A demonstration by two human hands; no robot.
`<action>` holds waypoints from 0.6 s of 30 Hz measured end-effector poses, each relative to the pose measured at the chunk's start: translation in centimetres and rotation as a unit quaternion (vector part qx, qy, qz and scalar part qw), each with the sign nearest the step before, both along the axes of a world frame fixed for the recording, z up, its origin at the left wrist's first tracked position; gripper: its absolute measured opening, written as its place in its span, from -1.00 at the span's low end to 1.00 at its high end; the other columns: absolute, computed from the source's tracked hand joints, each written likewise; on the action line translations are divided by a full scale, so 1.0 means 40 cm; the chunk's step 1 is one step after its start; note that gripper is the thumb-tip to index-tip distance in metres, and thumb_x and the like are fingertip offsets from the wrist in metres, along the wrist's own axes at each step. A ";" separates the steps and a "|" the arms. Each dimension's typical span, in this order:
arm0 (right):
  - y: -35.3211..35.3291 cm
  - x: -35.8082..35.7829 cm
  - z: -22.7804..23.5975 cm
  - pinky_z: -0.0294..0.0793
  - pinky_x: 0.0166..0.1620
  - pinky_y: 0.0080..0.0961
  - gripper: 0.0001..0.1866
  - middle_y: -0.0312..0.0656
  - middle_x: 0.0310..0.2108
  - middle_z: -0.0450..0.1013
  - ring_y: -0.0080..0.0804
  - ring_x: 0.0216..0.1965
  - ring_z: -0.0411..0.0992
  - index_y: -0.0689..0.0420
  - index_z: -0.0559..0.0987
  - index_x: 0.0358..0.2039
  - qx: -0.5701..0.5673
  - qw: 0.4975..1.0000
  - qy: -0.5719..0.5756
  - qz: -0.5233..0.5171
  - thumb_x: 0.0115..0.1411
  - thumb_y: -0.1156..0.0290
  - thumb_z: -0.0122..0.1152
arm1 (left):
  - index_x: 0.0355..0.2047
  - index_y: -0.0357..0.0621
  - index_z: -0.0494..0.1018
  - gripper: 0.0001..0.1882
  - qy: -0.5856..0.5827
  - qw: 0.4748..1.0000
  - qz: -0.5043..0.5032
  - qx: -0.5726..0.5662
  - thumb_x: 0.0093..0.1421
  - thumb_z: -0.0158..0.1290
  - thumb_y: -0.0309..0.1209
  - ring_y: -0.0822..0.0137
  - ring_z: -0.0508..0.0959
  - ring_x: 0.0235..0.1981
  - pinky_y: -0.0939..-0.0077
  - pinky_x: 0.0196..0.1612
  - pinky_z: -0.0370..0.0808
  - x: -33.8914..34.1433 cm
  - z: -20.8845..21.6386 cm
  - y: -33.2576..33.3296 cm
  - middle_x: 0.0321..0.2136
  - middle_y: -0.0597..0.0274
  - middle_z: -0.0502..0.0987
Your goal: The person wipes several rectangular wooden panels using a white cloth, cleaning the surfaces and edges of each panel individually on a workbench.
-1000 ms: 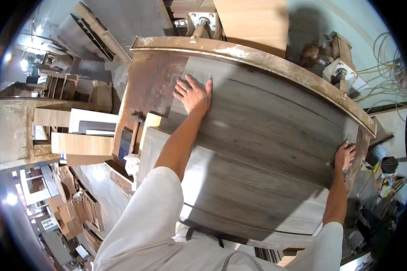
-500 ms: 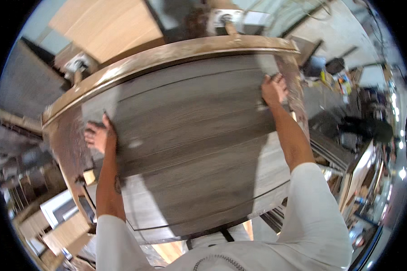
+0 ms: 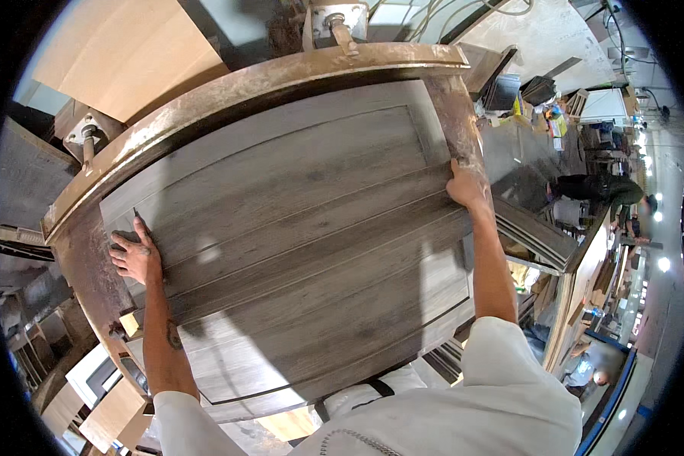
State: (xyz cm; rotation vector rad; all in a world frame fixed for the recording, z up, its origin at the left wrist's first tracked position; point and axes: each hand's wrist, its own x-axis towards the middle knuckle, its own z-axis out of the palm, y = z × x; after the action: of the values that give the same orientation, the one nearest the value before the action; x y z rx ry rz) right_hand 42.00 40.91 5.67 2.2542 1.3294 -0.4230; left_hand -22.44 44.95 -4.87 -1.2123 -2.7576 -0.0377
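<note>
Grey panel (image 3: 296, 171): wood-grain, flat on the surface (image 3: 91, 251), btwn the hands; far one of two grey pcs, as best I can tell.
Long axis: runs L to R, slanting up toward R in view; one end by each hand.
L hand (image 3: 137, 260): on panel's L end, palm down, fingers spread wide, thumb angled fwd; no grip on anything that I can see.
R hand (image 3: 469, 187): at panel's R edge, fingers partly curled; can't tell if they have hold of the edge or just rest there.
Nearer hand: neither, both at panel ends; L lower in view than R.
Near pc: second grey panel (image 3: 357, 304), below the far one in view, w/ bright patches & shadow.
Surface: brown, worn, bare strips L & R; raised rail (image 3: 258, 87) along far side, close to panel's far edge.
Past rail: metal fittings (image 3: 89, 144), pale board (image 3: 129, 57) upper L.
Room: workshop; dark boards (image 3: 536, 234) stacked R, co-worker (image 3: 600, 188) in dark clothes farther R.
</note>
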 end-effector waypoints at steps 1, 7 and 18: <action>0.002 0.029 -0.027 0.02 0.22 0.05 -0.29 0.10 0.16 0.22 0.04 0.20 0.17 0.14 0.14 0.25 -0.012 0.999 0.034 -0.034 0.02 0.36 -0.10 | 0.29 -0.07 -0.04 -0.03 -0.004 1.000 0.000 0.002 0.10 -0.43 0.41 -0.12 0.01 0.26 -0.08 0.23 -0.07 0.007 -0.006 0.000 0.24 -0.26 -0.02; -0.012 0.061 -0.089 -0.11 0.18 0.32 -0.24 0.13 0.16 0.22 0.10 0.18 0.19 0.16 -0.01 0.29 -0.013 0.996 0.067 -0.063 0.04 0.37 -0.11 | 0.29 -0.08 -0.02 -0.03 -0.004 1.000 -0.008 0.017 0.10 -0.41 0.41 -0.12 0.03 0.25 -0.07 0.22 -0.06 0.010 -0.012 0.006 0.23 -0.24 0.01; -0.002 -0.029 -0.038 -0.16 0.18 0.36 -0.24 0.19 0.22 0.08 0.10 0.19 0.18 0.20 -0.05 0.30 -0.057 0.997 0.033 -0.048 0.05 0.42 -0.12 | 0.27 -0.12 0.00 -0.03 0.012 1.000 -0.009 0.010 0.10 -0.43 0.41 -0.11 0.04 0.24 -0.08 0.20 -0.03 -0.002 -0.018 0.008 0.21 -0.27 0.03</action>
State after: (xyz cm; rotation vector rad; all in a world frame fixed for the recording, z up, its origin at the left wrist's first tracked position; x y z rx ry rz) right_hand 40.84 40.84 4.14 2.2330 1.2011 -0.5959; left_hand -22.51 45.26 -5.60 -1.2253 -2.7186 -0.0506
